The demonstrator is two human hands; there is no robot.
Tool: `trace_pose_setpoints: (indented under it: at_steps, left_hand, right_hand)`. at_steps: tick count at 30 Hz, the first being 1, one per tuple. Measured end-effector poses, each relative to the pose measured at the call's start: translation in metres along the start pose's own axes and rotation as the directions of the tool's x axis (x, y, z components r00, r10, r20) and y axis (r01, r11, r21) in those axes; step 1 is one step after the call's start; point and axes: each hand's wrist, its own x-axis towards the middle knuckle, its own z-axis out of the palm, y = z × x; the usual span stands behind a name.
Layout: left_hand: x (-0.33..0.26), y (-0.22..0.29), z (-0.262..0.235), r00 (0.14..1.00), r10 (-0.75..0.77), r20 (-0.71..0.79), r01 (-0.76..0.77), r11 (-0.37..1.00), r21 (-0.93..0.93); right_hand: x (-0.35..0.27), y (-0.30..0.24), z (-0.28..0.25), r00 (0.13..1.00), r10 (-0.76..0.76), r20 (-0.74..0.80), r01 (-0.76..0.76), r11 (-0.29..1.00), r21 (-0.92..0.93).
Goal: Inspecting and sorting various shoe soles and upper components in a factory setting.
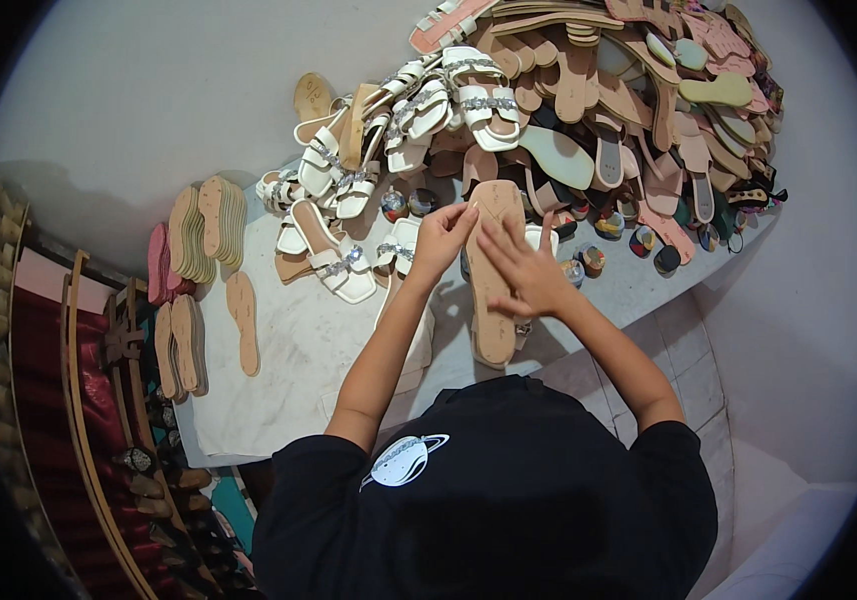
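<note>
A long tan insole (494, 335) lies lengthwise in front of me at the table's near edge. Part of a jewelled strap (522, 333) shows beneath its right side. My left hand (443, 245) is closed in a pinch at the insole's upper left edge; whatever sits between its fingertips is too small to make out. Across the middle of the insole rests my right hand (527, 268), open, its fingers stretched and the thumb apart. White sandals with glittering straps (334, 255) lie just left of my left hand.
Finished-looking white sandals (489, 100) and a large heap of tan soles (574, 85) cover the back of the white table (289, 410). Stacked insoles (224, 215) and a single insole (243, 325) lie at left. Round multicoloured pieces (609, 225) sit right; wooden racks (84, 380) stand far left.
</note>
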Motion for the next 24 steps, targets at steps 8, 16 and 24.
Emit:
trace_pose_setpoints:
  at_steps: [8, 16, 24]
  left_hand:
    - [0.016, -0.01, -0.013, 1.0, -0.019, 0.001, 0.019, 0.998, 0.061]
    - [0.016, 0.007, -0.011, 0.998, -0.045, 0.031, 0.042, 0.993, 0.107]
    - [0.009, -0.006, -0.041, 0.996, -0.075, -0.049, 0.081, 0.988, 0.132]
  right_hand:
    - [-0.041, -0.021, 0.01, 0.809, -0.553, 0.2, 0.37, 0.742, 0.559]
    - [0.008, -0.004, -0.007, 0.981, -0.137, -0.136, 0.173, 0.937, 0.304]
    - [-0.021, -0.043, 0.034, 0.918, -0.383, 0.103, 0.352, 0.907, 0.229]
